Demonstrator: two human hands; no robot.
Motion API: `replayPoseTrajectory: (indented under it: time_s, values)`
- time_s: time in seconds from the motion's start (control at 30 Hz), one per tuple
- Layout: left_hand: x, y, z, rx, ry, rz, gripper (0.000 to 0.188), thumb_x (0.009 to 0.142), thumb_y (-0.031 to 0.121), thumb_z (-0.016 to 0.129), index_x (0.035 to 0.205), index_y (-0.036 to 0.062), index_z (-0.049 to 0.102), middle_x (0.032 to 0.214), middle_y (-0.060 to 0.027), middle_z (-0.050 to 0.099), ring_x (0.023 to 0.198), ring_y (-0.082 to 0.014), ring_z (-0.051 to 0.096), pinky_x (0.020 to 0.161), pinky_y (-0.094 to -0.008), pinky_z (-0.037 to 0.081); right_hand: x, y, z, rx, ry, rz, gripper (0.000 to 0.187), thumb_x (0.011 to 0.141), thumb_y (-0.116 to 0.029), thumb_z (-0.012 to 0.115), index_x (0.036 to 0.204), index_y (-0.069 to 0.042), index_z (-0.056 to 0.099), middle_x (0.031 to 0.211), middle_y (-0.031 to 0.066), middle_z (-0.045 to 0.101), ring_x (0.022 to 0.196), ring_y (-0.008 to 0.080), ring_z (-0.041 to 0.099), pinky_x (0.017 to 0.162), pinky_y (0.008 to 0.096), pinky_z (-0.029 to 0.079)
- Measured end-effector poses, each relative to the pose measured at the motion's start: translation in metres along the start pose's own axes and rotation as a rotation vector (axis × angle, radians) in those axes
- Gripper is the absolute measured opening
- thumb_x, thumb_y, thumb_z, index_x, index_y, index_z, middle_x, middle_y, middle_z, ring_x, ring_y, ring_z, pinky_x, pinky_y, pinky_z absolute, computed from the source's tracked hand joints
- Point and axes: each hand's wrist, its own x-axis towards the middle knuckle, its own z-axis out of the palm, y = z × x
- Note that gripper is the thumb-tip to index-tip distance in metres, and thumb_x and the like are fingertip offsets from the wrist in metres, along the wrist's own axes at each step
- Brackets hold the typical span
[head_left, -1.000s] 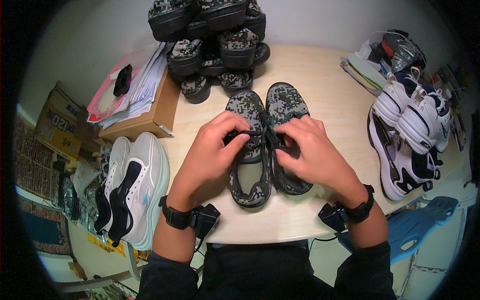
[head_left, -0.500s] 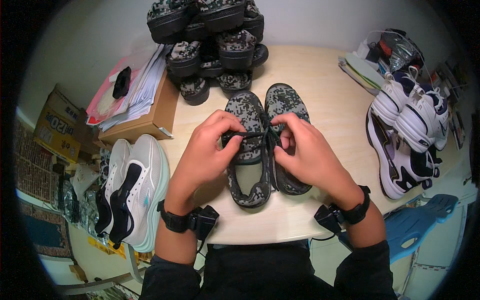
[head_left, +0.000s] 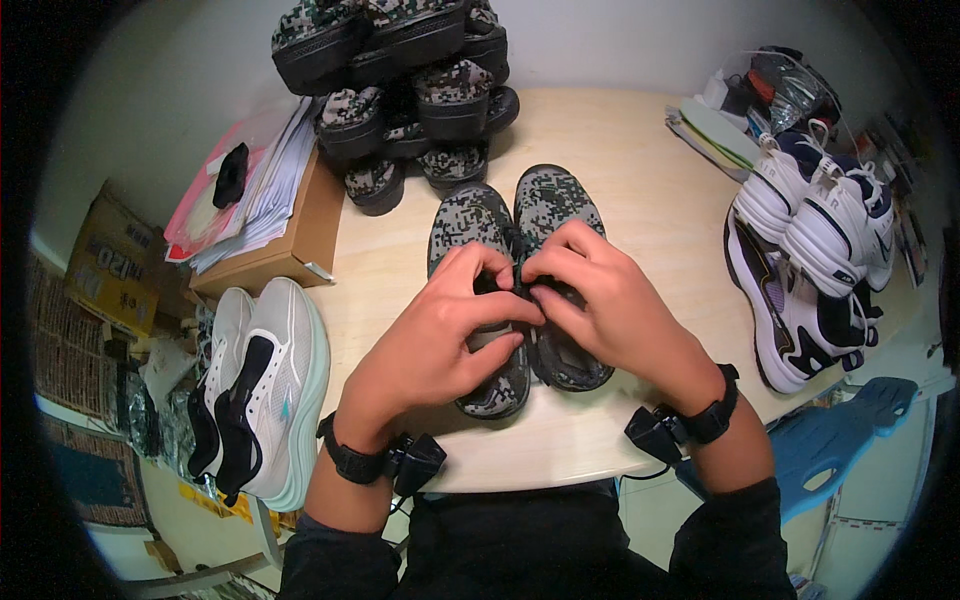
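Two grey, black and white camouflage shoes lie side by side on the table, toes away from me: the left shoe (head_left: 472,212) and the right shoe (head_left: 560,203). Black shoelaces (head_left: 517,262) run between them, bunched into a knot mostly covered by my fingers. My left hand (head_left: 455,325) reaches over the left shoe, its bent fingers closed at the laces and the thumb lower down. Over the right shoe, my right hand (head_left: 592,290) pinches at the same laces. The fingertips of both hands nearly meet there.
Stacked camouflage shoes (head_left: 450,95) stand at the back left. Papers lie on a cardboard box (head_left: 312,240) left of me, with grey-white sneakers (head_left: 290,340) nearer. White sneakers (head_left: 790,290) are piled at the right, by a blue chair (head_left: 850,440). The table's front edge curves before me.
My left hand has moved right and in toward the knot, where it earlier stretched a lace out to the left. My right hand stays close to the knot. The view has shifted slightly.
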Motion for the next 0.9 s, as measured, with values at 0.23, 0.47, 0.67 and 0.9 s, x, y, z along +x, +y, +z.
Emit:
replayPoseTrajectory:
  time_s: [0.23, 0.47, 0.67, 0.9]
  values:
    - [0.000, -0.003, 0.003, 0.061, -0.036, -0.020, 0.020, 0.071, 0.001, 0.066, 0.091, 0.0024, 0.067, 0.095, -0.0123, 0.049, 0.092, -0.0262, 0.051, 0.084, -0.0333, 0.043, 0.000, 0.004, 0.003, 0.024, -0.006, 0.023, 0.013, 0.081, -0.006, 0.062, 0.093, -0.004, 0.056, 0.088, 0.0126, 0.054, 0.078, 0.0332, 0.058, 0.067, 0.0394, 0.048]
    - [0.002, 0.002, 0.003, 0.106, -0.032, 0.002, 0.025, 0.074, 0.007, 0.068, 0.096, 0.0010, 0.059, 0.093, -0.0139, 0.044, 0.092, -0.0308, 0.049, 0.081, -0.0356, 0.043, 0.001, 0.001, 0.002, 0.090, -0.029, 0.064, 0.015, 0.080, -0.005, 0.061, 0.093, -0.003, 0.055, 0.087, 0.0142, 0.056, 0.080, 0.0352, 0.059, 0.068, 0.0422, 0.048]
    - [-0.002, -0.005, 0.010, 0.094, -0.005, -0.083, 0.051, 0.070, 0.013, 0.071, 0.111, 0.0005, 0.042, 0.108, -0.0173, 0.043, 0.103, -0.0358, 0.046, 0.094, -0.0402, 0.037, -0.002, -0.001, 0.001, 0.022, -0.058, 0.081, 0.011, 0.080, -0.010, 0.062, 0.087, -0.002, 0.056, 0.086, 0.0140, 0.056, 0.078, 0.0352, 0.058, 0.068, 0.0421, 0.048]
    - [-0.008, -0.002, -0.001, 0.164, -0.130, -0.213, 0.072, 0.069, 0.013, 0.072, 0.126, -0.0008, 0.030, 0.118, -0.0180, 0.041, 0.115, -0.0326, 0.042, 0.101, -0.0360, 0.035, -0.007, -0.022, 0.009, -0.065, -0.062, 0.151, 0.017, 0.079, -0.018, 0.069, 0.083, -0.002, 0.065, 0.094, 0.0137, 0.055, 0.088, 0.0324, 0.057, 0.076, 0.0392, 0.048]
